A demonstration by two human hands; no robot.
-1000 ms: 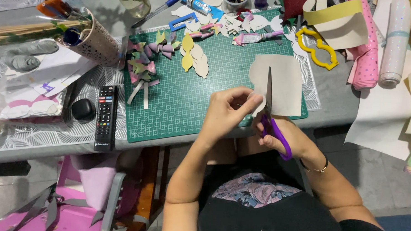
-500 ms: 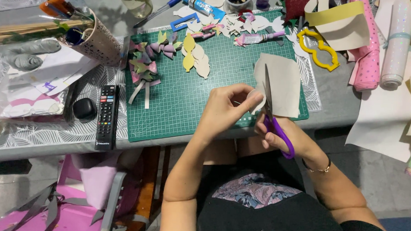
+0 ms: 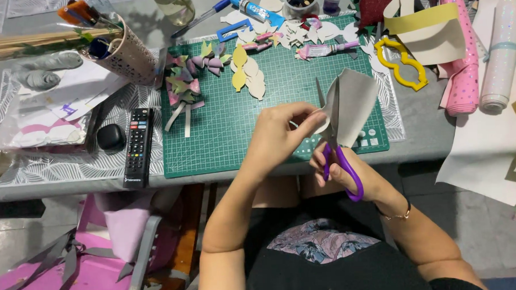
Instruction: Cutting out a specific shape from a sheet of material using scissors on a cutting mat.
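Beige sheet [image 3: 356, 104] is pinched by left hand [image 3: 280, 135] over the near right corner of the green cutting mat [image 3: 229, 134] | purple-handled scissors [image 3: 338, 153] are gripped by right hand [image 3: 350, 170], blades parted around the sheet | black remote [image 3: 138, 144] lies left of the mat

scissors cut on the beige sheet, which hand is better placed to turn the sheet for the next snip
Left. The left hand already pinches the beige sheet at its edge, while the right hand is occupied holding the purple-handled scissors.
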